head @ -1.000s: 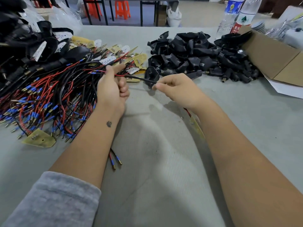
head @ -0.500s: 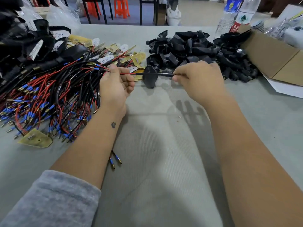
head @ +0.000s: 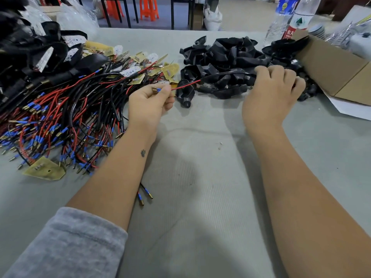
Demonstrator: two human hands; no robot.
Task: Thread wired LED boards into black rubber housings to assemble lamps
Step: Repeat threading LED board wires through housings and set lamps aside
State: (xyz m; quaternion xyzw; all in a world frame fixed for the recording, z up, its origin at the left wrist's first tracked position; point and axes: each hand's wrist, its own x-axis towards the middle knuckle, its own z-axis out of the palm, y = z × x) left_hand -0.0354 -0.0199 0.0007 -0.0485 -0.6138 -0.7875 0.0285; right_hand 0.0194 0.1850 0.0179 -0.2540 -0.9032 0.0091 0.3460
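Observation:
My left hand [head: 149, 102] pinches the blue-tipped end of a red wire [head: 185, 84]. That wire runs right through a black rubber housing [head: 185, 93] lying on the table and continues as a black sheathed cable [head: 226, 74]. My right hand [head: 273, 93], fingers curled, holds the cable's far end over the heap of black housings [head: 224, 57]. What hangs at that end is hidden by the hand. A big pile of wired LED boards [head: 60, 117] with red and black leads lies to the left.
An open cardboard box [head: 337, 69] sits at the right, with two plastic bottles [head: 285, 19] behind it. Finished black lamps [head: 26, 55] are stacked far left. One loose yellow board [head: 45, 170] and two stray wire ends [head: 144, 194] lie near my left forearm on the grey table [head: 200, 197].
My right hand has drawn the cable farther right, over the housing heap. The housing has slid down onto the table, and the left hand now pinches only the wire's tip.

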